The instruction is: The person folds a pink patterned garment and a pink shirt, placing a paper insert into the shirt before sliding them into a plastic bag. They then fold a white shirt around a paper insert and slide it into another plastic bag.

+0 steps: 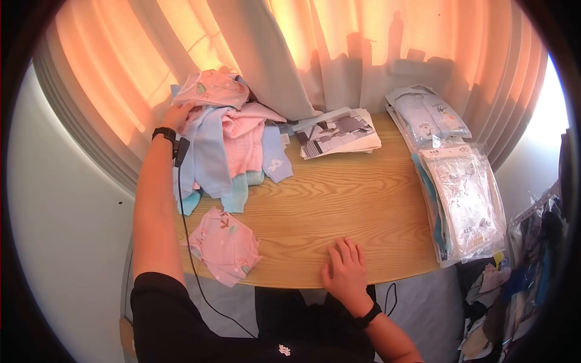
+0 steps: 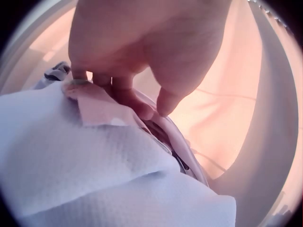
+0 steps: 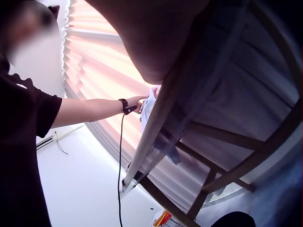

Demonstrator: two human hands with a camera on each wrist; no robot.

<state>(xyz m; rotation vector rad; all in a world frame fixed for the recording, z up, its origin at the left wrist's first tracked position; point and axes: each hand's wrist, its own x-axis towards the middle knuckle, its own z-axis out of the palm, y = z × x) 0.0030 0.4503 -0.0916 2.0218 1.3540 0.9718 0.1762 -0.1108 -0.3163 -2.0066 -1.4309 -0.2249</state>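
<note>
At the back left of the table, my left hand [image 1: 177, 116] reaches to the top of a heap of small clothes. Its fingers and thumb pinch the edge of a pink printed baby garment [image 1: 213, 89]. In the left wrist view, the curled fingers [image 2: 125, 94] are on pink cloth [image 2: 102, 109] above a pale blue piece [image 2: 85, 156]. My right hand [image 1: 347, 271] rests on the table's front edge, fingers relaxed and holding nothing. A second pink printed garment [image 1: 226, 247] lies in front of the heap.
Printed sheets [image 1: 339, 133] lie at the back middle of the wooden table [image 1: 339, 199]. Clear-bagged packages [image 1: 466, 199] line the right side, and more bagged things [image 1: 532, 254] are beyond it. A curtain [image 1: 339, 54] hangs behind. A black cable [image 1: 192, 260] trails from the left wrist.
</note>
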